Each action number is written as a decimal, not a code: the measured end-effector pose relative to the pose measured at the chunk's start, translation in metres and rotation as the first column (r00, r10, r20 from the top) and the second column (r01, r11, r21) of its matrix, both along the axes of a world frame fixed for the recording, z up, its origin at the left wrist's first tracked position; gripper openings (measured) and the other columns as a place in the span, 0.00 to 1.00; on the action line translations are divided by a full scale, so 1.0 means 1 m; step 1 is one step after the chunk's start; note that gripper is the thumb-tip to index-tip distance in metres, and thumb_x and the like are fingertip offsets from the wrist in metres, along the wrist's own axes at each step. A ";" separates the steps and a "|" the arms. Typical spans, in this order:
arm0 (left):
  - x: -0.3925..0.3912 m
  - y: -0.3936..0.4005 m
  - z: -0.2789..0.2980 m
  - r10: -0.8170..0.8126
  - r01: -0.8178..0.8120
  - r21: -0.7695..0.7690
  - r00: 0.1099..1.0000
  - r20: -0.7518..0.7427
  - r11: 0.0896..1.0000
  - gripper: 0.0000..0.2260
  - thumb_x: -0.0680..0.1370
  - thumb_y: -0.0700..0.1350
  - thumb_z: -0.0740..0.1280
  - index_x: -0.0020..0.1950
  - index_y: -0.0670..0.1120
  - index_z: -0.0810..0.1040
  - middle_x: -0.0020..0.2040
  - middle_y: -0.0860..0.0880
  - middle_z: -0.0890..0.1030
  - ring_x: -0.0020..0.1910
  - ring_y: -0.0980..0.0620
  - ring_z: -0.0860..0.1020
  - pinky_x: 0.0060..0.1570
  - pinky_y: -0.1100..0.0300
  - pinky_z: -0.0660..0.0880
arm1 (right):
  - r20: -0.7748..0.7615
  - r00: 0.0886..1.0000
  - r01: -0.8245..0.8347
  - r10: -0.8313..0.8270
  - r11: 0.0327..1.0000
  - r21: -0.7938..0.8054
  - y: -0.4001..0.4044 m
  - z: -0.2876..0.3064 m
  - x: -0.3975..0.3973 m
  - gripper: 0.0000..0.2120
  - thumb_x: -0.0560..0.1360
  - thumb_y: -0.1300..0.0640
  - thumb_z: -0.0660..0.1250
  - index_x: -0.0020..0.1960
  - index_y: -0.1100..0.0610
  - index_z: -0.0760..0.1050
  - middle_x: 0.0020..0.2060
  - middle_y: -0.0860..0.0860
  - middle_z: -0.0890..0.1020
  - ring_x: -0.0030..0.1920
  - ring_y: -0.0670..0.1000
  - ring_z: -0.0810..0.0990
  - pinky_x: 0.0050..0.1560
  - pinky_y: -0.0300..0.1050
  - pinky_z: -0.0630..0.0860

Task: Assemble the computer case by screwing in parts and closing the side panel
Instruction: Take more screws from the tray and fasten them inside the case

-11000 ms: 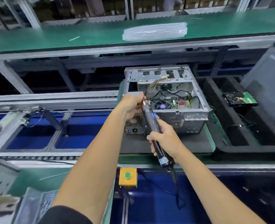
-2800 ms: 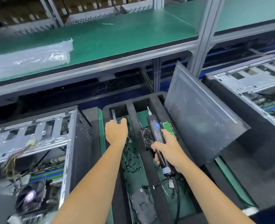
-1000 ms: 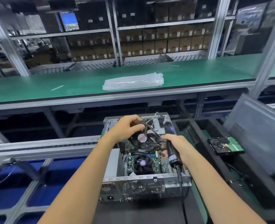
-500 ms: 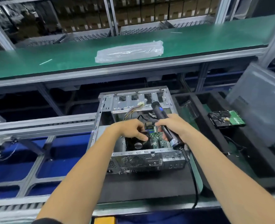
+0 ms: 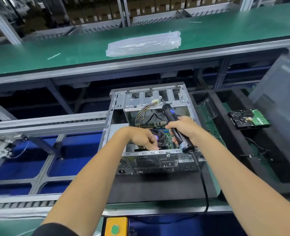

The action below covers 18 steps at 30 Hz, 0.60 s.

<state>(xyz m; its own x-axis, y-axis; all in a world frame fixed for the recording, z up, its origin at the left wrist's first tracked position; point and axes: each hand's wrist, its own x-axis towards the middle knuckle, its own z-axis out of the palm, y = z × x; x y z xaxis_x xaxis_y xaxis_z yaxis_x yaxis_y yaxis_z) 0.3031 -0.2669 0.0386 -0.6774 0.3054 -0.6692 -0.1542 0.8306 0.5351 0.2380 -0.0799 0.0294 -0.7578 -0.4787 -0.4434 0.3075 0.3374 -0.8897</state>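
**Inspector A:** Subject item is the computer case, lying open side up on the dark mat at centre of the station. Side panel is not fitted; it leans at three o'clock of the case, well apart.

**Inspector B:** Step in hand?

**A:** In my judgement, seating the fan inside the near end of the case before it is screwed down. To do it well: square the fan over its mounting holes, keep the loose wires at twelve o'clock out from under it, and bring the driver down upright only once the part sits flat.

**B:** Grips?

**A:** Left hand reaches into the case, fingers curled down at the fan's near-left edge. They appear to touch it; whether they pinch it or a screw I cannot tell, the fingertips being hidden. Right hand is wrapped fully round the electric screwdriver, tool tilted, its head toward twelve o'clock and the cord trailing to six o'clock. The bit is not engaged with anything.

**B:** Surroundings?

**A:** Hard drive in the black tray at three o'clock. Plastic bag on the green shelf at twelve o'clock.
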 end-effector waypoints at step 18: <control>-0.002 -0.006 -0.016 0.190 -0.187 0.032 0.961 -0.202 0.982 0.13 0.81 0.44 0.61 0.36 0.48 0.73 0.29 0.56 0.71 0.28 0.58 0.66 0.36 0.61 0.63 | 0.016 1.000 0.022 -0.021 1.000 -0.009 0.014 0.006 0.006 0.09 0.73 0.64 0.69 0.51 0.62 0.71 0.36 0.60 0.75 0.23 0.55 0.76 0.26 0.45 0.75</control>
